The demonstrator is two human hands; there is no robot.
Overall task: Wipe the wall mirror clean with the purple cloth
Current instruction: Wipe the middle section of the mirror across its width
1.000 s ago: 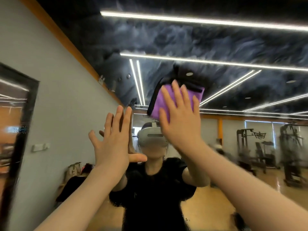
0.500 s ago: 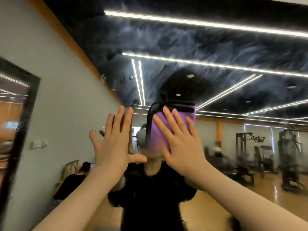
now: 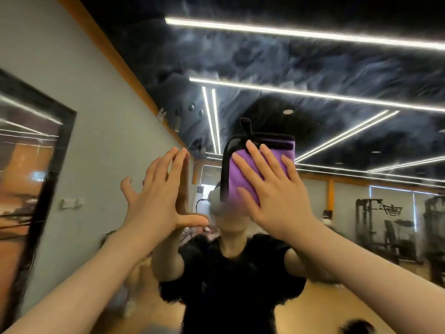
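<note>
Nearest the camera, two bare forearms reach up and forward to the wall mirror [image 3: 337, 131], which fills almost the whole view. The left hand [image 3: 156, 198] lies flat on the glass with fingers straight and thumb spread, holding nothing, and seems to brace the person. The right hand [image 3: 272, 189] presses the folded purple cloth [image 3: 243, 174] against the glass with straight, spread fingers; it pins the cloth with the palm and does not curl round it. The cloth, edged in black with a small loop at its top corner, sits on the mirror at about head height, just right of the left hand. Judging by this, the wiping stroke is under way, and the next move calls for steady pressure while the cloth slides to a fresh patch, so it does not slip from under the palm. Beyond the hands, the glass reflects a person in a black top, ceiling light strips [image 3: 301, 32] and gym machines [image 3: 385, 227]. No containers are in view.
</note>
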